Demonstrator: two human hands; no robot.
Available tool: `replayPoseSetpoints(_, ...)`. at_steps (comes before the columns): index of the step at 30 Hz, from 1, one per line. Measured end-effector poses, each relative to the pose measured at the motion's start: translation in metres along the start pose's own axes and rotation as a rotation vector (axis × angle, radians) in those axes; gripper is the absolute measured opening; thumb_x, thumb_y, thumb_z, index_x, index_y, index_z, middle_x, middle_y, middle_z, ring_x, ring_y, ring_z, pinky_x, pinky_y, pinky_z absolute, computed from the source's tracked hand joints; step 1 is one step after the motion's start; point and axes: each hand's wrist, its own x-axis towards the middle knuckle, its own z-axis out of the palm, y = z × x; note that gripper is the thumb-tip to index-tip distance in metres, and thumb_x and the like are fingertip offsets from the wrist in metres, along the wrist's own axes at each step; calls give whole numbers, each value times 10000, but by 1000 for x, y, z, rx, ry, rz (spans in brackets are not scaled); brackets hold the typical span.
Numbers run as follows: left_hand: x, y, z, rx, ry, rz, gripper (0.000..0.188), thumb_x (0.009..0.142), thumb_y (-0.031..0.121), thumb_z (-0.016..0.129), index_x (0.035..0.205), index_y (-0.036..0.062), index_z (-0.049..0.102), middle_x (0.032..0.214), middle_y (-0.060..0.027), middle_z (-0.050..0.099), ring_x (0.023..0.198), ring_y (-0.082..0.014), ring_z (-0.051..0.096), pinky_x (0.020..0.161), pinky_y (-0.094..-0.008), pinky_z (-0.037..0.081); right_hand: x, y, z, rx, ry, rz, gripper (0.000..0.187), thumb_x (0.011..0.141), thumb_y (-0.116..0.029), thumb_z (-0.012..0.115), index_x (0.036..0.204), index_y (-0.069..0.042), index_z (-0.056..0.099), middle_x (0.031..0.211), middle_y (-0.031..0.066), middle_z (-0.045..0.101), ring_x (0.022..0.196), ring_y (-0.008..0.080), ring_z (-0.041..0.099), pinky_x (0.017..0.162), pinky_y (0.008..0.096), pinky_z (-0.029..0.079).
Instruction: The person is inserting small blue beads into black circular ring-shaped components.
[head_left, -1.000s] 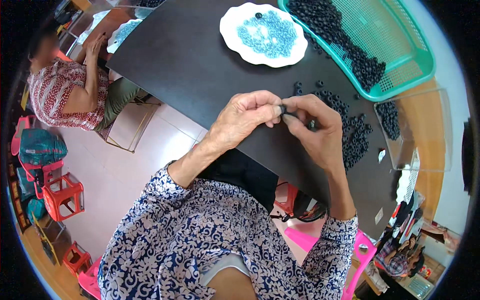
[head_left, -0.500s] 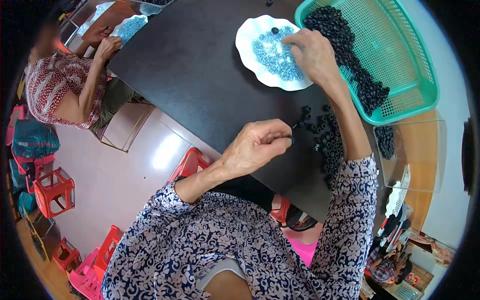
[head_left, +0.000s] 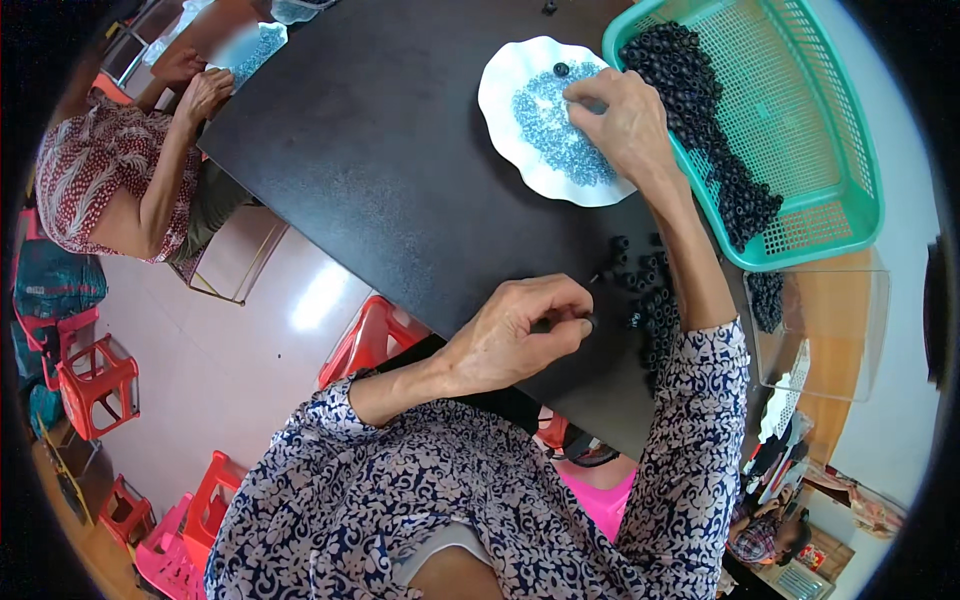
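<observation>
My left hand (head_left: pixel 520 335) is curled above the dark tabletop, its thumb and fingers closed on a small black ring-like part (head_left: pixel 588 321), mostly hidden by the fingertips. Over a white scalloped plate (head_left: pixel 497 95), my right hand (head_left: pixel 625 120) has its thumb and forefinger bent toward each other in a pinch; anything between the tips is too small to make out. Tiny clear bluish pieces (head_left: pixel 550 128) are spread across the plate, and one black ring-like part (head_left: pixel 561 69) lies among them. Below my right wrist, several loose black parts (head_left: pixel 655 310) lie on the table.
A green mesh basket (head_left: pixel 870 215) holding many black parts (head_left: pixel 690 110) stands right of the plate. Beside it is a clear plastic box (head_left: pixel 820 335). Another person (head_left: pixel 120 175) sits at the table's left edge, hands at a similar plate. Red stools (head_left: pixel 95 385) stand on the floor.
The whole view has shifted slightly, so the table and plate appear lower. My right hand stays over the plate in a pinch, and my left keeps hold of the black part.
</observation>
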Motion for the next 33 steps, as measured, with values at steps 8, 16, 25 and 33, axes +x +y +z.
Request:
replayPoseSetpoints(8, -2, 3, 2, 28, -28, 11, 112, 850, 33, 617, 928, -30, 567, 786, -89, 562, 665, -126, 552, 611, -279, 458, -14, -9, -13, 112, 85, 34, 172, 737, -132, 694, 890, -54, 704, 846, 74, 676, 765, 213, 619, 770, 334, 498)
replayPoseSetpoints(16, -4, -9, -1, -324, 69, -141, 182, 936, 81, 527, 1076, -23, 579, 899, -57, 642, 796, -75, 587, 675, -189, 451, -104, -62, -56, 816, 157, 306, 128, 791, 64, 656, 906, 20, 619, 806, -17, 598, 751, 42, 548, 673, 194, 450)
replayPoseSetpoints(25, -3, -2, 9, -96, 110, -56, 156, 915, 100, 570, 996, -30, 602, 781, -18, 607, 745, -68, 564, 703, -217, 464, -184, -104, -80, 869, 40, 546, 147, 752, 85, 639, 870, 8, 596, 824, -26, 562, 756, 48, 516, 713, 199, 425)
replayPoseSetpoints(33, -14, 5, 25, 40, 68, 8, 121, 910, 88, 581, 961, -23, 577, 748, 19, 513, 717, -38, 496, 654, -197, 425, -200, -108, -86, 717, 74, 460, 124, 735, 9, 677, 839, 1, 610, 736, -6, 605, 683, 59, 555, 662, 212, 473)
